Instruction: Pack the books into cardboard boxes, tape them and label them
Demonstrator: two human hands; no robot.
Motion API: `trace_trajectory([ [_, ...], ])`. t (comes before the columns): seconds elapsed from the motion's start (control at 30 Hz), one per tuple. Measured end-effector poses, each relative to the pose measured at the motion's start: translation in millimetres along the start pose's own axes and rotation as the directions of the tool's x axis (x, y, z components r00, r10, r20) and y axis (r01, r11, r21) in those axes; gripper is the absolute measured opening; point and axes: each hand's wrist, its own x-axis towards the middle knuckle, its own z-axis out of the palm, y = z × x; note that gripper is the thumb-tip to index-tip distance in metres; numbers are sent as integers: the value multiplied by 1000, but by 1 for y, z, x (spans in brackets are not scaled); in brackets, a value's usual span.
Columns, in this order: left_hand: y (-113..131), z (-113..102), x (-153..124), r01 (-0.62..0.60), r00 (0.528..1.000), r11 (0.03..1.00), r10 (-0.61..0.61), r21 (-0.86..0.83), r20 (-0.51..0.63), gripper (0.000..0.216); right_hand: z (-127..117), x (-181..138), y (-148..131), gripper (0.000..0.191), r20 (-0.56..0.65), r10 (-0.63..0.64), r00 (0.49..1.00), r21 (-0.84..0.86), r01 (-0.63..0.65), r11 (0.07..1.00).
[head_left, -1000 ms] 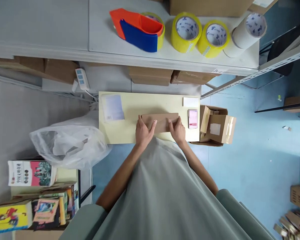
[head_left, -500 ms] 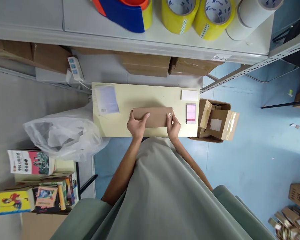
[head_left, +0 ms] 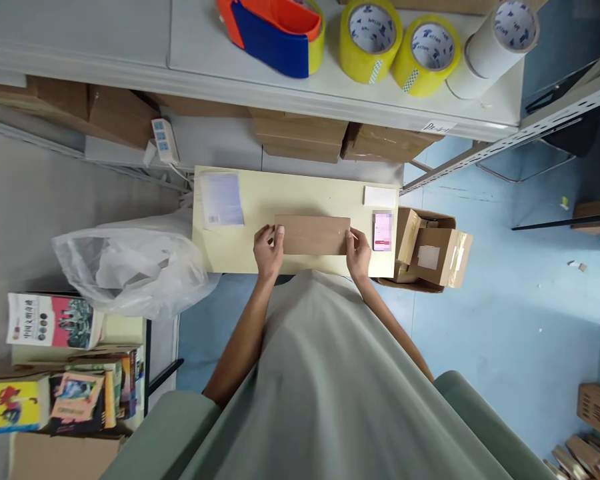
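A flat-faced brown cardboard box (head_left: 313, 235) is held level over the front part of the pale yellow table (head_left: 300, 191). My left hand (head_left: 269, 252) grips its left end, thumb on the near side and fingers behind. At the opposite end my right hand (head_left: 358, 253) pinches the right edge between thumb and fingers. To the right of that hand lies a phone with a pink screen (head_left: 382, 231), with a small white box (head_left: 379, 197) just beyond it. A clear plastic sleeve with a bluish sheet (head_left: 223, 199) rests at the table's left end.
Above the table, a grey shelf (head_left: 190, 87) carries yellow tape rolls (head_left: 371, 67), a blue-and-orange tape dispenser (head_left: 280, 43) and white rolls. A plastic bag (head_left: 130, 267) hangs at the left, books (head_left: 55, 321) below it. An open carton (head_left: 415, 287) with boxes stands at the right.
Both hands have shifted outward to the ends of the cardboard box. My left thumb has moved off its face to the left edge, and my right thumb to the right edge.
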Motion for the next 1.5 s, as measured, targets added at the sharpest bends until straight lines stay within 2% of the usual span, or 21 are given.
trace_trajectory([
  [0.17,16,-32,5,-170,980,982,160,85,117,44,-19,-7,-22,62,4,-112,994,-59,112,992],
  [0.23,20,-42,7,-184,975,979,170,85,146,41,-24,-8,-29,62,26,-95,995,-72,96,993],
  [0.3,17,-45,10,-144,979,987,131,75,159,41,-24,-8,-28,65,49,-35,998,-60,38,998],
  [0.4,2,-42,14,-19,976,999,9,43,217,46,-13,-5,-13,76,74,71,995,-47,-67,997],
  [0.47,-13,-38,16,81,951,995,-96,63,295,46,-2,-2,3,78,103,133,986,-72,-126,989],
  [0.6,-37,-36,19,169,908,975,-210,142,362,38,15,4,27,64,203,228,952,-114,-208,971],
  [0.7,-45,-37,32,175,908,971,-223,163,354,34,17,15,30,49,221,230,948,-96,-214,972],
  [0.77,-45,-35,47,169,919,972,-216,163,330,41,16,28,27,46,212,213,954,-73,-202,977],
  [0.9,-32,-23,80,127,945,985,-157,120,287,62,21,56,14,53,156,157,975,52,-167,985],
  [1.03,-12,-16,97,56,951,996,-73,66,299,73,28,70,-2,62,151,194,969,125,-214,969],
  [1.2,8,-38,85,-44,964,999,34,31,265,68,10,58,-25,73,104,97,990,136,-111,985],
  [1.3,16,-54,69,-38,971,999,44,-31,235,62,-5,45,-35,75,106,63,992,165,-80,983],
  [1.4,21,-60,54,19,976,1000,-14,-24,217,70,-12,34,-37,78,133,63,989,152,-83,985],
  [1.5,20,-58,43,133,957,984,-159,118,241,84,-12,28,-32,81,207,126,970,-18,-125,992],
])
